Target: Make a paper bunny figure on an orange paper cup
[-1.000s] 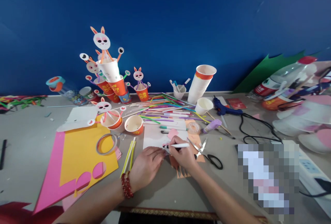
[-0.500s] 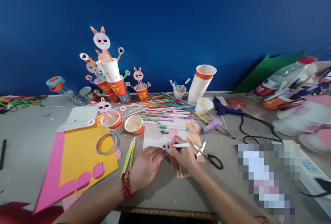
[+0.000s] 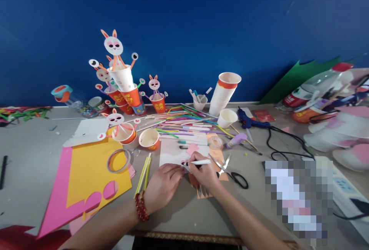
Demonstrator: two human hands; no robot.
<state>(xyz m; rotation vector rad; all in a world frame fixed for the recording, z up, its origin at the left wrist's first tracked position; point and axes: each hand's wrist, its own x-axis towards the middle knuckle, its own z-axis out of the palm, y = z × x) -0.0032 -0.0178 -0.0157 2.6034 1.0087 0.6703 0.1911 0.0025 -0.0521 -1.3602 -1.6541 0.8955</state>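
Note:
My right hand (image 3: 203,173) is closed around a white marker (image 3: 200,162), its dark tip down on a small white paper piece (image 3: 186,167) with pink spots. Fingertips of my left hand (image 3: 165,184) lie flat along the left edge of that piece, fingers extended side by side; the thumb is mostly hidden. Beneath is a white sheet (image 3: 169,155), with a pink paper scrap (image 3: 193,149) on it. Orange cut paper (image 3: 204,193) lies partly under my right hand. Scissors (image 3: 235,177) rest just right of it.
Left are yellow card (image 3: 95,165), a tape roll (image 3: 108,161) and yellow sticks (image 3: 143,175). Rabbit figures in paper cups (image 3: 127,136) stand behind, near colourful pipe cleaners (image 3: 184,117). Stacked cups (image 3: 223,94), a glue gun (image 3: 253,121) with its cable and a power strip (image 3: 344,188) are rightward.
Both hands stay in place. The marker tip remains on the small white piece, with barely visible movement of the pen.

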